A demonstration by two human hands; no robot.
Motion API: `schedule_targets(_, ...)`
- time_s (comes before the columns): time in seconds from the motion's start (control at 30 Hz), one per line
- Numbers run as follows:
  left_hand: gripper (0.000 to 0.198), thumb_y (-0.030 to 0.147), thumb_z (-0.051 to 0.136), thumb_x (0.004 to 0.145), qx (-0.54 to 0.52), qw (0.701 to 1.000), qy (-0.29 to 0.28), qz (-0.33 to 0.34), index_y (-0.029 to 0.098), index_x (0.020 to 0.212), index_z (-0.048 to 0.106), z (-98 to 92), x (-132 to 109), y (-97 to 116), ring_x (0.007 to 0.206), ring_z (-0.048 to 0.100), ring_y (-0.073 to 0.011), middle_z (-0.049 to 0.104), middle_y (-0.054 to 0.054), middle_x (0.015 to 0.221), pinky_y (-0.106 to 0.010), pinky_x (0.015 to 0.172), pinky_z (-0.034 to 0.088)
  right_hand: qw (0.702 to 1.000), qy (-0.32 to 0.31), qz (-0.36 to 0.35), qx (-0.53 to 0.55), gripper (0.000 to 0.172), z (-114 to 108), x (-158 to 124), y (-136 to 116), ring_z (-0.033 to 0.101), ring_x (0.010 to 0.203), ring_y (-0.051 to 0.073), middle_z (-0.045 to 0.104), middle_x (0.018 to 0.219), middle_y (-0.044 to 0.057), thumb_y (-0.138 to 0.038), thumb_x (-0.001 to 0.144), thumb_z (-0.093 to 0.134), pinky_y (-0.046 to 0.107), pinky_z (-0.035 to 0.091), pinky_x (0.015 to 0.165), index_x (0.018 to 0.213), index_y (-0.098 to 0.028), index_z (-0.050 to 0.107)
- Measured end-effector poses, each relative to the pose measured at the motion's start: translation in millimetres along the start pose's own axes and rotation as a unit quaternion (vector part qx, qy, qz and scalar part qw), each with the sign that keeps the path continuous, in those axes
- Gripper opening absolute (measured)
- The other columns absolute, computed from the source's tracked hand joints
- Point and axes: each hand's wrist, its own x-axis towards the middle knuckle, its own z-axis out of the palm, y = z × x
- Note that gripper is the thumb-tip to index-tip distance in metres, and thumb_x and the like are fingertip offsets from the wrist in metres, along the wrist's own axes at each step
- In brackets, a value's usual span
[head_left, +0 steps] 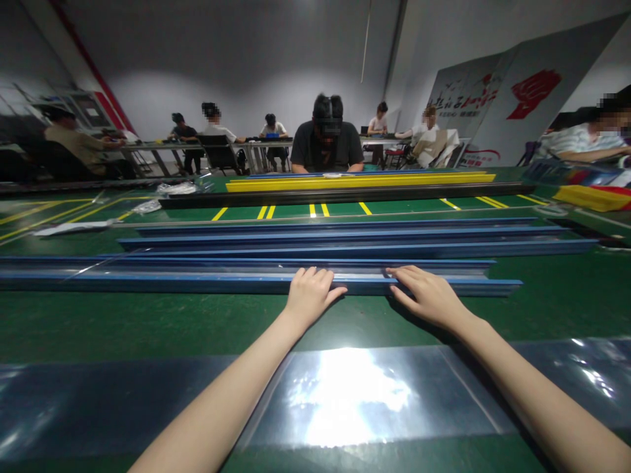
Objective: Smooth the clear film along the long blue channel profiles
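Note:
A long blue channel (197,284) lies crosswise on the green table (148,322). Both hands grip its near edge. My left hand (313,294) is near the middle, its fingers over the near wall into the channel and its thumb along the outside. To the right, my right hand (424,295) holds the same wall between fingers and thumb. Clear film lies inside the channel. Between my forearms and below them, a wide sheet of shiny clear film (384,401) is spread along the near side of the table.
More blue channels (345,248) lie just beyond. Farther back are a black strip (345,194) and a yellow strip (365,181), with a person (327,141) seated behind them. Crumpled clear plastic (176,188) is at the back left, yellow cloth (594,197) at the right.

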Motion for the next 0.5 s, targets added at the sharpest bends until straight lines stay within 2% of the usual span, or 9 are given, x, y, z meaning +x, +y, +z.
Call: schedule_targets(0.5,0.035,0.050,0.045,0.082,0.012,1.000,-0.004,0.001,0.017,0.075,0.055,-2.4,0.4,1.8,0.071,0.053,-0.0181,0.061,-0.003,0.073,-0.031,0.062,0.027,1.000,-0.001,-0.001,-0.010,0.037,-1.0,0.9,-0.7,0.055,0.101,0.020,0.060,0.112,0.009,-0.033,0.086,0.035,0.032,0.045,0.082,0.111,-0.016,0.055)
